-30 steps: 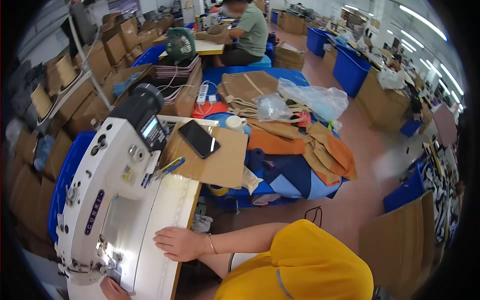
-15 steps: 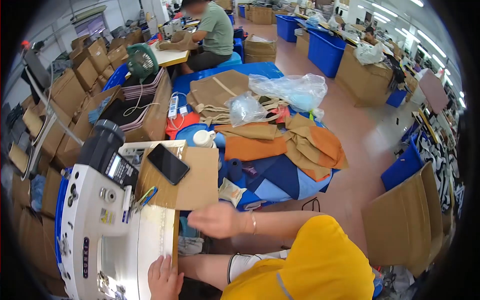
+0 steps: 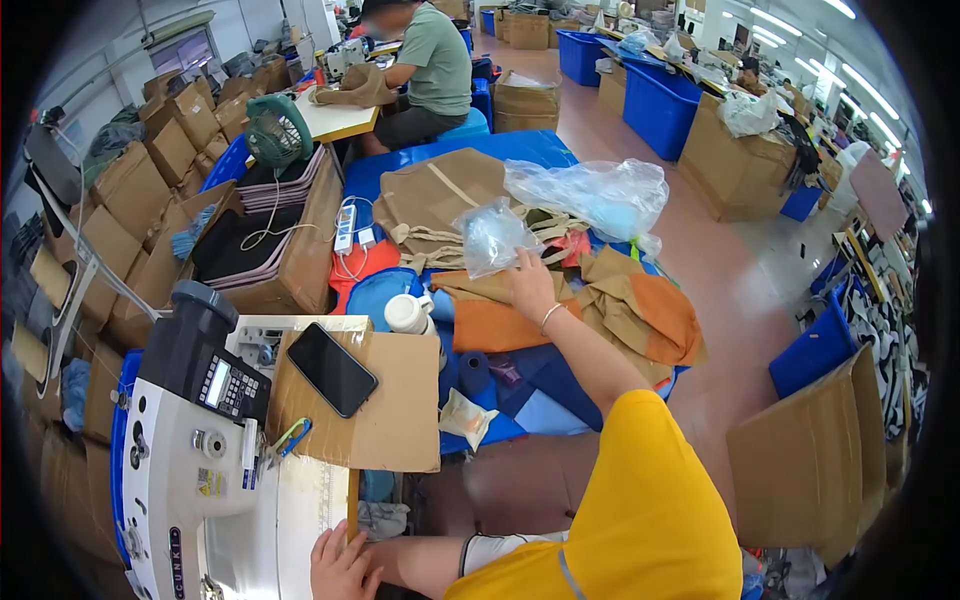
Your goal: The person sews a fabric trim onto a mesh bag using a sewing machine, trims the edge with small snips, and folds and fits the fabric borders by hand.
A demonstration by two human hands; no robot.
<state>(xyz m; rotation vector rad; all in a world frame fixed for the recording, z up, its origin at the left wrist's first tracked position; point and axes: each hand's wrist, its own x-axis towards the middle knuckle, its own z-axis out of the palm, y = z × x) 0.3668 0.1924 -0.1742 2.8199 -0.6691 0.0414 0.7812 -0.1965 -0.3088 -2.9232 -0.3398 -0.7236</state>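
My right hand (image 3: 532,283) is stretched out over the blue-covered table. Its fingers reach the edge of a small clear plastic bag (image 3: 490,238), above a folded tan and orange cloth piece (image 3: 505,320); whether they press on the bag or only hover, I cannot tell. My left hand (image 3: 343,566) rests with fingers apart on the front edge of the white sewing machine bed (image 3: 300,500). Beside it stands the sewing machine (image 3: 185,440). A phone (image 3: 333,368) and blue-handled thread snips (image 3: 292,436) lie near the cardboard sheet (image 3: 400,400) on the bed.
A white mug (image 3: 407,314), a dark thread cone (image 3: 474,372) and a larger clear plastic bag (image 3: 600,195) are on the table. A box of dark pieces (image 3: 300,240) and a green fan (image 3: 279,130) stand left. Another person (image 3: 435,70) sits at a far machine.
My right hand has moved from beside the machine bed out to the cloth and plastic bag on the table. My left hand stays at the bed's edge. The view has shifted slightly.
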